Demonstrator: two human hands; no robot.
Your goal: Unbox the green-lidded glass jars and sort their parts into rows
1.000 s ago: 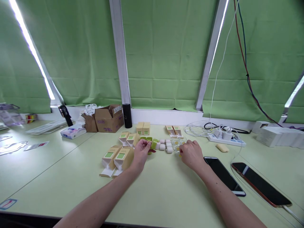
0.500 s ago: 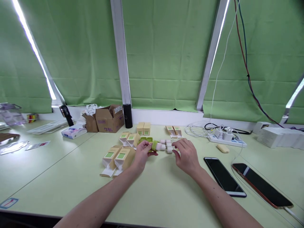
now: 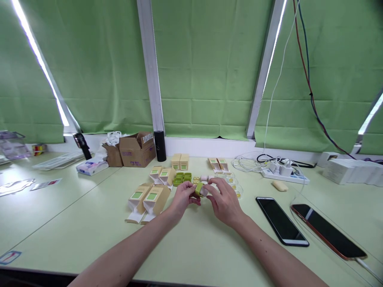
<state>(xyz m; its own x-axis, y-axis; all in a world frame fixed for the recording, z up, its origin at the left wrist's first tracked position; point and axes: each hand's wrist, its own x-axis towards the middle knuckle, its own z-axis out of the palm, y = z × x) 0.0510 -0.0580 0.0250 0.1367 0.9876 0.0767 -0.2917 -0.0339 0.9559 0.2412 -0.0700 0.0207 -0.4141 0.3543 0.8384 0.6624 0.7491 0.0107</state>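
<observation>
My left hand (image 3: 182, 199) is closed around a small green open case (image 3: 198, 189) above the table. A small white block (image 3: 204, 191) sits at the case's right end, and the fingers of my right hand (image 3: 226, 202) are closed on it. Part of the block is hidden by those fingers. Just behind my hands lie several green cases (image 3: 182, 177), small yellowish pieces (image 3: 196, 179) and more white blocks (image 3: 204, 177). Clear plastic trays (image 3: 236, 186) with yellow spots are partly behind my right hand.
Open cardboard gift boxes (image 3: 155, 197) stand left of my hands; closed ones (image 3: 180, 161) are farther back. At right lie two phones, one black with a white edge (image 3: 282, 220), and a power strip (image 3: 284, 175). A brown carton (image 3: 137, 151) and a black cylinder (image 3: 160, 146) stand at the back.
My right hand has moved left and slightly toward me, meeting the white block at the green case. My left hand has shifted slightly, turning the case. The green cases behind show more fully.
</observation>
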